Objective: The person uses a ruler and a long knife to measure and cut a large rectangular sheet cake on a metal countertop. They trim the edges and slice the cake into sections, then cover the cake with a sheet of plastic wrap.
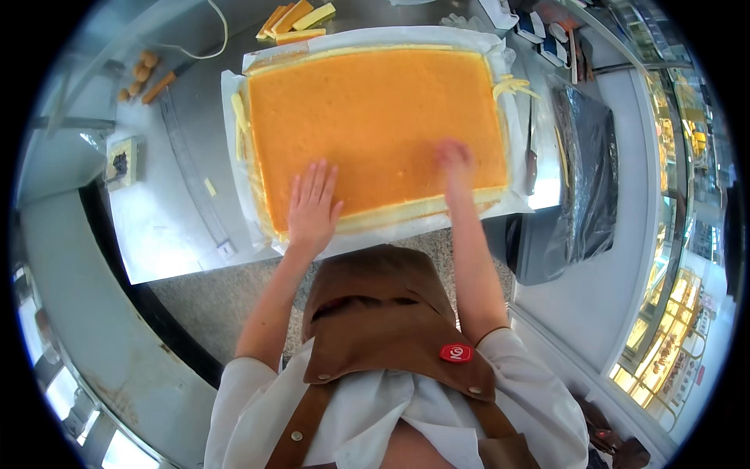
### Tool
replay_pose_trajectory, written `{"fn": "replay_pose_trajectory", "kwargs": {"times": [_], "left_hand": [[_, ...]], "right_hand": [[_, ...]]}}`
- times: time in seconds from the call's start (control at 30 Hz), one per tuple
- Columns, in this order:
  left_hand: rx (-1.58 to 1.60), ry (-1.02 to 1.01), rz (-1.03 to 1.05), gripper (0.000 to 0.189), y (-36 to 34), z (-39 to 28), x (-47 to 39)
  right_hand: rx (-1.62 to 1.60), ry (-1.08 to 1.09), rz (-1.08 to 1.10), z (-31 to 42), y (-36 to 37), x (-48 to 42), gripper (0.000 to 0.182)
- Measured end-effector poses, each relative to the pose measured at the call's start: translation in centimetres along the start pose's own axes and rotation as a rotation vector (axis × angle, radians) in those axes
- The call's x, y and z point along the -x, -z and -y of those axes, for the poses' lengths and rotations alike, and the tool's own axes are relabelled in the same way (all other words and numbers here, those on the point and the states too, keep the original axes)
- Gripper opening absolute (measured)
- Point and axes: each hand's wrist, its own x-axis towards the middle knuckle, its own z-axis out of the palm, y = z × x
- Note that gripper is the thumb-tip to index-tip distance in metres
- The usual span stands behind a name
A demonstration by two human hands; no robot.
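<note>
A large rectangular sheet of sponge cake (375, 117) with an orange-brown top lies on white baking paper (234, 140) on a metal table. My left hand (314, 202) rests flat at the cake's near left part, fingers slightly apart, holding nothing. My right hand (456, 161), blurred, is over the near right part of the cake; whether its fingers hold anything cannot be told. Pale trimmed strips (239, 120) lie along the left edge, and thin curled trimmings (512, 87) sit at the right edge.
Cut cake pieces (296, 20) lie beyond the sheet. At left are an orange-handled knife (159, 87), small round brown items (142, 70), a clear ruler (190, 170) and a small box (122, 164). A dark-handled knife (531, 170) and black plastic-wrapped item (586, 170) lie right.
</note>
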Motion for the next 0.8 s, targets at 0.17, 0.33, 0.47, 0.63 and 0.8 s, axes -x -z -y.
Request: {"fn": "replay_pose_trajectory", "kwargs": {"times": [0.17, 0.33, 0.47, 0.63, 0.8], "left_hand": [[-0.008, 0.088, -0.027, 0.069, -1.3, 1.5, 1.8], [0.016, 0.169, -0.09, 0.071, -1.3, 0.5, 2.0], [0.05, 0.214, -0.171, 0.071, -1.9, -0.3, 2.9], [0.143, 0.267, -0.229, 0.07, -0.6, -3.0, 6.0], [0.234, 0.366, -0.196, 0.068, -2.3, -3.4, 8.7]], "right_hand": [[0.059, -0.041, 0.0, 3.1, 2.4, 2.0, 0.019], [0.183, -0.028, -0.017, 1.6, 2.5, 6.1, 0.019], [0.444, 0.09, 0.19, -0.9, 0.3, 10.2, 0.022], [0.694, 0.124, 0.455, -1.7, -2.0, 15.2, 0.045], [0.921, 0.071, 0.581, -2.8, -0.9, 16.3, 0.075]]}}
